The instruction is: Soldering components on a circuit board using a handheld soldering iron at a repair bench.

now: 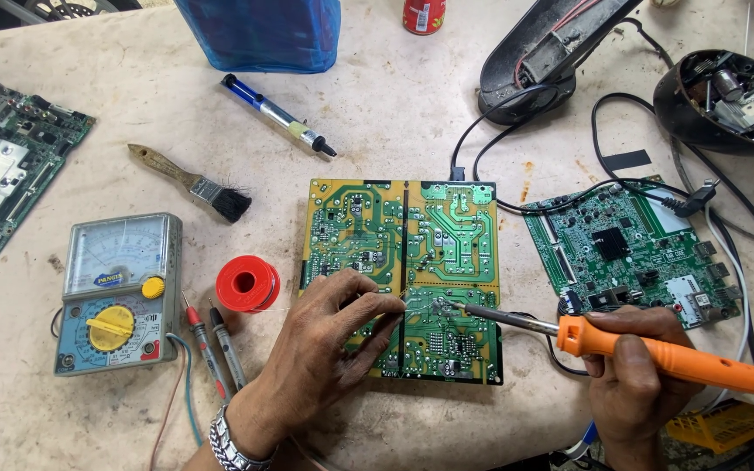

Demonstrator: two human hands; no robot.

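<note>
Centre of frame, on the surface (394, 96), lies the green circuit board (403, 279), solder side up: stiff, light, fragile, best held by edges. Left hand (329, 344) pinches thin solder wire (401, 296) over it. Right hand (634, 366) is clamped on orange soldering iron (656, 351), tip at board's lower middle.

Left hand (320, 349) lies palm down, wrist low and banded by a metal watch, thumb and forefinger pinched together at the tips. Right hand (634, 371) closed in a fist grip, knuckles up, forearm out of frame.
</note>
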